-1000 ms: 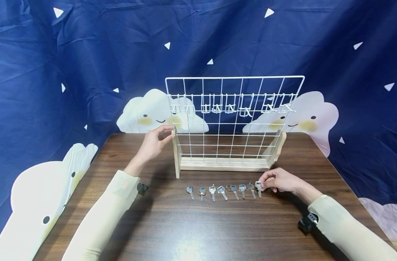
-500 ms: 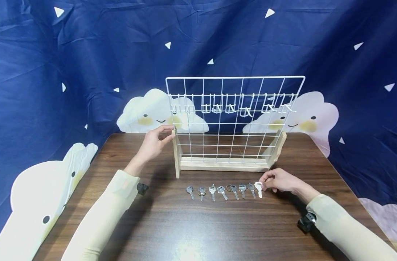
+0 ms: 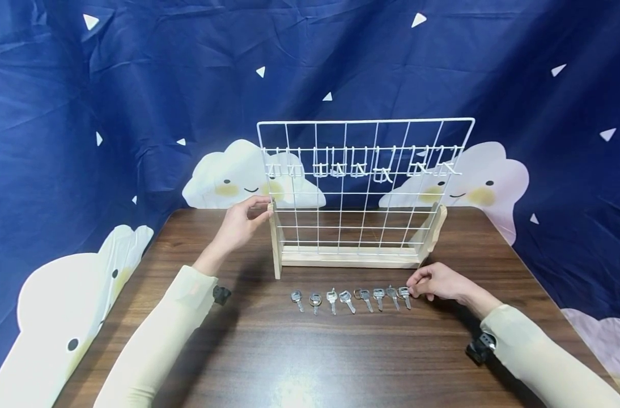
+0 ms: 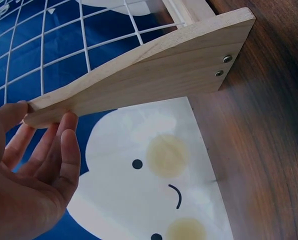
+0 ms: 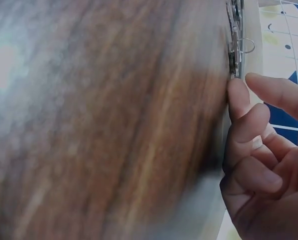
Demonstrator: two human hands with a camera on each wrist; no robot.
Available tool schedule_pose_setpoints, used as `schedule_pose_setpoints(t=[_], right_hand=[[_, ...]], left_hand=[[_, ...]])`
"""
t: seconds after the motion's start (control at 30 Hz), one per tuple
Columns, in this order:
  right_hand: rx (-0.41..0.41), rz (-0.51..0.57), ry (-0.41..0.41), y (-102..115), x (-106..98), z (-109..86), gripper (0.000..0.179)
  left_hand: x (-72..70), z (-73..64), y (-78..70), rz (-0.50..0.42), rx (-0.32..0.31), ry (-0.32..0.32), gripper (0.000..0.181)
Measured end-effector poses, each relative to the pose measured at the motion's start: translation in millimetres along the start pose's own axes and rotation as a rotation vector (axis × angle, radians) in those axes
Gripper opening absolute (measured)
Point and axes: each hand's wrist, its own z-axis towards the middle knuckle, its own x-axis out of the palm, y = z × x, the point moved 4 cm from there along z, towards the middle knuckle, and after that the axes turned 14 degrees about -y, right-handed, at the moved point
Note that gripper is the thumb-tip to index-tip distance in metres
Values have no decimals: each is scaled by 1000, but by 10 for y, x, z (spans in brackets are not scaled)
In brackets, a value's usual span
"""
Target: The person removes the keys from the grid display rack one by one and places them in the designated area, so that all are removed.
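Note:
A white wire grid rack (image 3: pixel 361 193) with wooden sides stands on the table. My left hand (image 3: pixel 241 224) holds the upper end of its left wooden side panel (image 4: pixel 139 75), thumb on one face and fingers on the other. In front of the rack lies a row of several metal keys (image 3: pixel 347 300), some with rings. My right hand (image 3: pixel 440 283) is at the row's right end, thumb and forefinger pinching the edge of the last key (image 3: pixel 404 296). In the right wrist view, the keys (image 5: pixel 234 47) show edge-on, right at the fingertips (image 5: pixel 237 92).
Several white wire hooks (image 3: pixel 358 169) hang along the rack's upper bars. A pale wooden base bar (image 3: pixel 348 259) joins the rack's sides behind the keys. The brown wooden table (image 3: pixel 310 351) reaches back to a blue curtain (image 3: pixel 136 73) with cloud prints.
The last key on the right has tilted at my right fingertips, looking bright half a second ago and darker now, its lower end shifted slightly right. My left hand keeps its hold on the rack.

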Motion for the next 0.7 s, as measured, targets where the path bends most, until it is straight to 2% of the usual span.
schedule_pose_setpoints(t=[0.4,0.7], right_hand=[[-96,34,-46,114,-95,-50,19],[-147,-55,-123,258,-262,-63,13]], left_hand=[[-57,-15,5,1,23,-12,36],[-140,-13,6,42,31,-20,26]])
